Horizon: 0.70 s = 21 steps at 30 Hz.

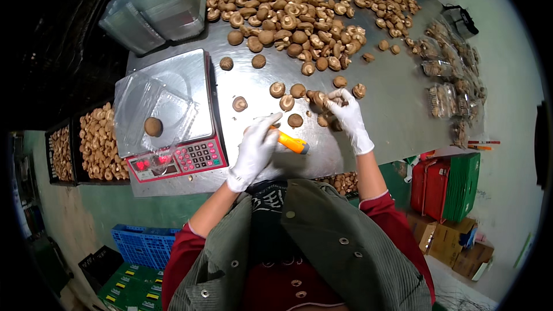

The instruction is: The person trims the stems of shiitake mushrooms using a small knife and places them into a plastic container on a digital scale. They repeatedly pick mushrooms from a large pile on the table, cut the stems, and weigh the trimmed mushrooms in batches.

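My left hand (258, 144), in a white glove, is closed around a tool with an orange handle (292, 142) and a dark butt; its working end is hidden. To the right, my gloved right hand (345, 110) pinches a brown mushroom (319, 98) by its edge. Several loose mushrooms, one of them cap up (295, 120), lie on the metal table between and around both hands. At the left, a digital scale (201, 95) with a red keypad carries an open clear plastic container (173, 108), in which a single round mushroom (153, 127) lies.
A large mushroom heap (293, 13) covers the table's far part. Stacked clear containers (168, 4) stand behind the scale. Filled clear packs (440, 99) lie at the table's right. Black crates of mushrooms (101, 142) are at the left, beside the table; a red crate (427, 188) stands at the lower right.
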Tool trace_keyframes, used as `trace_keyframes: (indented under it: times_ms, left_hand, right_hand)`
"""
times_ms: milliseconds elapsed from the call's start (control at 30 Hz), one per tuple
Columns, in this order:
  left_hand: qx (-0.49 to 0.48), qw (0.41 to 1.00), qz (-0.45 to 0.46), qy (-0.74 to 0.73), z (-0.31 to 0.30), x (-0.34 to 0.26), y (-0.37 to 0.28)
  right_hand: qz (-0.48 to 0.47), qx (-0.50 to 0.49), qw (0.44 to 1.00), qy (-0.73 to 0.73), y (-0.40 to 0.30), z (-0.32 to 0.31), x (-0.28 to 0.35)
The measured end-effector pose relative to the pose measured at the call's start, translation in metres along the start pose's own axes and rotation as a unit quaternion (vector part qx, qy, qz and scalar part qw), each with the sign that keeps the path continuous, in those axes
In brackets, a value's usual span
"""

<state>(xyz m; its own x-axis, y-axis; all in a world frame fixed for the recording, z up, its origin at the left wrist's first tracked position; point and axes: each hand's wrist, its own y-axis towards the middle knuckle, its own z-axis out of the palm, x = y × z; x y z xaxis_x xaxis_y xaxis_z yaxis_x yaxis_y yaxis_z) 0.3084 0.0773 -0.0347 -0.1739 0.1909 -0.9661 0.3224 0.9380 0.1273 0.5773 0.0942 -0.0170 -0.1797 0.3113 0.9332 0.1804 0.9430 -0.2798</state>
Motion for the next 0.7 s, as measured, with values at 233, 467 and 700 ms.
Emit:
trace_keyframes:
  times_ms: [233,467,700]
  left_hand:
    - [0.011,0.999,0.049,0.014,0.015,-0.014,0.018]
    - [0.1,0.973,-0.113,-0.176,-0.008,-0.004,-0.004]
    - [0.034,0.871,-0.239,-0.429,-0.027,-0.001,-0.023]
  right_hand:
    - [-0.152,0.006,0.969,-0.197,-0.057,0.064,0.03]
    - [-0.078,0.098,0.991,-0.045,-0.055,0.064,0.01]
    - [-0.325,-0.005,0.779,-0.536,-0.051,0.105,-0.04]
